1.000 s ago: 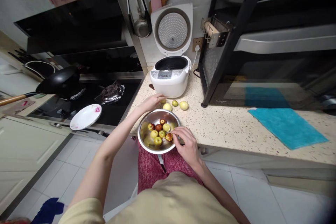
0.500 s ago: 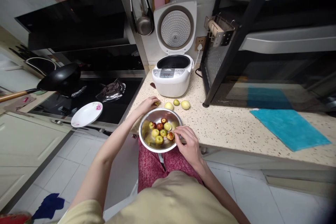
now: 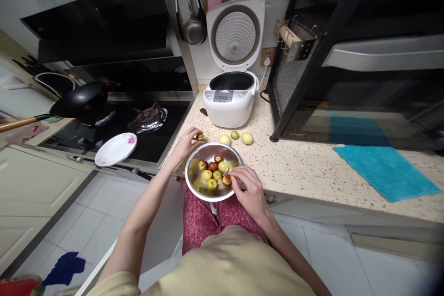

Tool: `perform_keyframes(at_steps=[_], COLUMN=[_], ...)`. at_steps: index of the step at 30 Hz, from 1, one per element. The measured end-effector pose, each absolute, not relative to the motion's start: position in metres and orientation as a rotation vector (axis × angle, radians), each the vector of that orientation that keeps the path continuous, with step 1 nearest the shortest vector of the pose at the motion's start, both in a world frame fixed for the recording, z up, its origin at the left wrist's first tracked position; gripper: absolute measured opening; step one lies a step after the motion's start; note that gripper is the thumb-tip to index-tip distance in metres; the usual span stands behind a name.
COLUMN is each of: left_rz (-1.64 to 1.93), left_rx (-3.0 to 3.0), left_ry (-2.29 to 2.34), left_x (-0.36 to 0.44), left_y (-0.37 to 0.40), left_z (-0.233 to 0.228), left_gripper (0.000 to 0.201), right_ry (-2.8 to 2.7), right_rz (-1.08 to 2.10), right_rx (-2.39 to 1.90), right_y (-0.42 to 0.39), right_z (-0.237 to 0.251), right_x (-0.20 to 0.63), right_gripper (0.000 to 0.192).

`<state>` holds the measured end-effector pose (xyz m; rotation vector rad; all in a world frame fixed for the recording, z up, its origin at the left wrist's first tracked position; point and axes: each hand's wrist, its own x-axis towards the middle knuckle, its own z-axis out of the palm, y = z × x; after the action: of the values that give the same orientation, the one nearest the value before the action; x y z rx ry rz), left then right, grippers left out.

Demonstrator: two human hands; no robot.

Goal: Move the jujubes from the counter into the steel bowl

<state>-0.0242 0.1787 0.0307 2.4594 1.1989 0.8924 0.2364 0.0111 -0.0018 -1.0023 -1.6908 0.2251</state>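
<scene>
My left hand [image 3: 187, 142] is closed around a greenish jujube [image 3: 200, 137] just above the counter, beyond the left rim of a steel bowl [image 3: 190, 185]. Over the bowl's right side is my right hand [image 3: 249, 188], its thumb and fingers pinched on a red-brown jujube [image 3: 226, 180]. Several yellow-green and reddish jujubes [image 3: 206, 175] lie in the bowl, which sits at the counter's front edge above my lap. Behind the bowl, three more yellow-green jujubes [image 3: 247, 138] rest on the counter in a loose row.
A white rice cooker [image 3: 229, 113] with its lid up stands behind the fruit. To the left, a white plate [image 3: 116, 150] lies at the edge of the gas stove [image 3: 149, 120], near a black wok [image 3: 81, 100]. A blue cloth [image 3: 386, 171] and an oven [image 3: 364, 101] are on the right.
My left hand has shifted slightly left with its jujube, which now shows more between the fingers. My right hand has stayed at the bowl's right side.
</scene>
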Motion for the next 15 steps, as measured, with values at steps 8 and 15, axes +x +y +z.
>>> perform_keyframes(at_steps=[8,15], left_rz=[0.95,0.57], left_rx=[2.574,2.571], left_ry=[1.119,0.897], left_x=[-0.012,0.014], left_y=[0.116,0.068], left_z=[0.066,0.067], left_gripper=[0.025,0.031], right_ry=[-1.705,-1.702], right_rz=[0.229,0.22], right_rx=[-1.007,-1.025], right_y=[0.011,0.01], right_z=[-0.003,-0.002], right_x=[0.234,0.233], right_gripper=[0.018,0.018])
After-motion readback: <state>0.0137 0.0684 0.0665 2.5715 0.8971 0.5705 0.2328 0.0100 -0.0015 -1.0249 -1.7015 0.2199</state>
